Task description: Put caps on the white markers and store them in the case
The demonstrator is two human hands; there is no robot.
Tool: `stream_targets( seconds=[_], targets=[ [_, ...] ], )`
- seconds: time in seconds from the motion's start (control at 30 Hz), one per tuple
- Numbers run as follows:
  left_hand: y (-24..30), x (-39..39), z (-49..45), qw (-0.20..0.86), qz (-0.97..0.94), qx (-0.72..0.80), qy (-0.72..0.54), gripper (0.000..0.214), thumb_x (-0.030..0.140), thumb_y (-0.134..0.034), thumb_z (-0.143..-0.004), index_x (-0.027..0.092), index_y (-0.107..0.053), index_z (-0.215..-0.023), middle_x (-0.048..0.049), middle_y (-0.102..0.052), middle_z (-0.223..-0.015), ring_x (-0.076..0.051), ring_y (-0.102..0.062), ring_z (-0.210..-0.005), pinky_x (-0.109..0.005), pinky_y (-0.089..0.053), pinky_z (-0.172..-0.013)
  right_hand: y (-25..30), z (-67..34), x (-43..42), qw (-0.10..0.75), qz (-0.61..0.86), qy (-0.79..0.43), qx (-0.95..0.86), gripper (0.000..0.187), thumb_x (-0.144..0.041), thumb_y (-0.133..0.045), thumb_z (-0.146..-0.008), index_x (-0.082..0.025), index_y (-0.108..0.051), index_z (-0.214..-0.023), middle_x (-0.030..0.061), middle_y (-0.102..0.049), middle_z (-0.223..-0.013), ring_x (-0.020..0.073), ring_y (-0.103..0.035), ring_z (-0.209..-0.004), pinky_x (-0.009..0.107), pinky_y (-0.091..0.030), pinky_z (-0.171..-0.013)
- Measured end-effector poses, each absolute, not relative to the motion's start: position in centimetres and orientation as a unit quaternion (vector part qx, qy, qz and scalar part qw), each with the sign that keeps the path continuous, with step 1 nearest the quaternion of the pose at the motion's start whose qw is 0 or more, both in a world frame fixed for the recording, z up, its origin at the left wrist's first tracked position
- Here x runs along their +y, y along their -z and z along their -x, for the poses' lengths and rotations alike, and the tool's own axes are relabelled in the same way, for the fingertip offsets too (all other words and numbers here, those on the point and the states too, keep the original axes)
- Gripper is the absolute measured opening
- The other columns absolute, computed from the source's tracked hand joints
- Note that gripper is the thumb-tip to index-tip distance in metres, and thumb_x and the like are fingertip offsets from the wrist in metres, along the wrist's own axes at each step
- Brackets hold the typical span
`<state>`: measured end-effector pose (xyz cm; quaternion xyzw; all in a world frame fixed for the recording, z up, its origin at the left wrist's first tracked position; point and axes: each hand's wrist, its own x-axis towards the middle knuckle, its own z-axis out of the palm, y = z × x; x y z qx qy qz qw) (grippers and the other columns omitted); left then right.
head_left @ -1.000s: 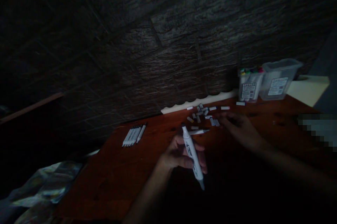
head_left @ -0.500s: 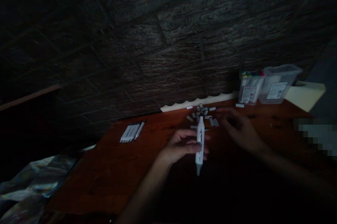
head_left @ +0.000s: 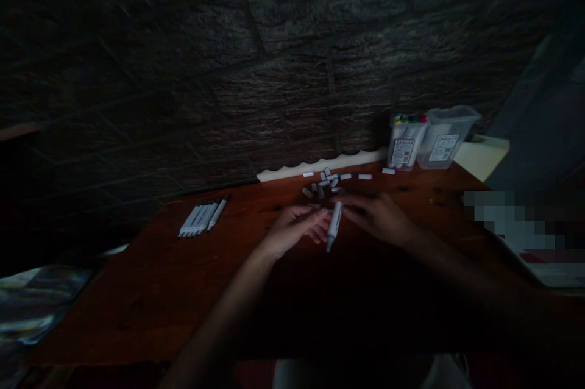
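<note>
Left hand (head_left: 295, 231), frame centre: fingertips pinched on white marker (head_left: 334, 225), tilted, tip down over table (head_left: 183, 291). Right hand (head_left: 381, 219) just beside marker's upper end; grip unreadable in the dimness. Loose caps (head_left: 325, 182) just above.

Brings the marker (head_left: 334, 225) up from lower centre to mid-frame, gripped in the left hand (head_left: 297, 229), smaller and tipped down-left. Draws the right hand (head_left: 379, 218) back from the scattered caps (head_left: 325, 183) to just beside the marker's upper end. Shifts the whole scene leftward.
</note>
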<state>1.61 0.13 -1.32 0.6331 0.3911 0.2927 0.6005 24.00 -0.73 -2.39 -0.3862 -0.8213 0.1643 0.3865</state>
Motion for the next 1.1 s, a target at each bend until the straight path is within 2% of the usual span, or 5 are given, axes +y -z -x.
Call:
stream_targets(
  seconds=[0.17, 0.27, 0.67, 0.87, 1.1],
  targets=[
    [1.2, 2.4, 1.1, 0.204, -0.72, 0.514, -0.419, 0.032, 0.044, -0.059, -0.085, 0.016, -0.071, -0.094, -0.0083, -0.074, -0.096, -0.02, -0.067, -0.087, -0.034, -0.052, -0.083, 2.0, -24.6, 0.1, 0.486, 0.492, -0.182, -0.699, 0.028, -0.032, -0.054, -0.089, -0.02, -0.064, -0.112, 0.0057, -0.074, -0.089, 0.0188, -0.068, -0.075, 0.03, -0.05, -0.068],
    [2.1, 3.0, 1.5, 0.12, -0.792, 0.491, -0.342, 0.03, 0.037, -0.056, -0.088, 0.019, -0.069, -0.107, -0.0081, -0.071, -0.11, -0.023, -0.065, -0.102, -0.038, -0.049, -0.094, 2.1, -24.3, 0.2, 0.494, 0.503, -0.206, -0.679, 0.027, -0.039, -0.051, -0.089, -0.018, -0.065, -0.099, 0.0051, -0.071, -0.078, 0.0174, -0.065, -0.068, 0.028, -0.046, -0.063],
    [4.6, 2.9, 0.1, 0.082, -0.865, 0.447, -0.21, 0.033, 0.023, -0.054, -0.089, 0.02, -0.063, -0.121, -0.0096, -0.065, -0.122, -0.025, -0.061, -0.113, -0.043, -0.048, -0.098, 2.8, -23.7, 0.2, 0.481, 0.499, -0.234, -0.682, 0.03, -0.045, -0.052, -0.088, -0.018, -0.064, -0.093, 0.0014, -0.065, -0.069, 0.0137, -0.057, -0.059, 0.026, -0.041, -0.058],
    [3.6, 2.8, 0.3, 0.054, -0.832, 0.455, -0.313, 0.029, 0.027, -0.052, -0.091, 0.019, -0.066, -0.115, -0.0094, -0.067, -0.117, -0.024, -0.06, -0.111, -0.04, -0.046, -0.098, 3.1, -23.5, 0.2, 0.509, 0.479, -0.257, -0.668, 0.029, -0.046, -0.056, -0.085, -0.019, -0.065, -0.09, 0.002, -0.066, -0.075, 0.0143, -0.059, -0.065, 0.027, -0.045, -0.062],
    [2.6, 1.1, -1.3, 0.255, -0.753, 0.409, -0.447, 0.032, 0.033, -0.061, -0.086, 0.018, -0.059, -0.114, -0.0071, -0.072, -0.102, -0.019, -0.067, -0.094, -0.031, -0.051, -0.086, 1.0, -23.0, -1.2, 0.554, 0.468, -0.34, -0.599, 0.035, -0.052, -0.058, -0.081, -0.018, -0.064, -0.076, 0.0046, -0.067, -0.073, 0.0169, -0.061, -0.066, 0.03, -0.048, -0.061]
  ],
)
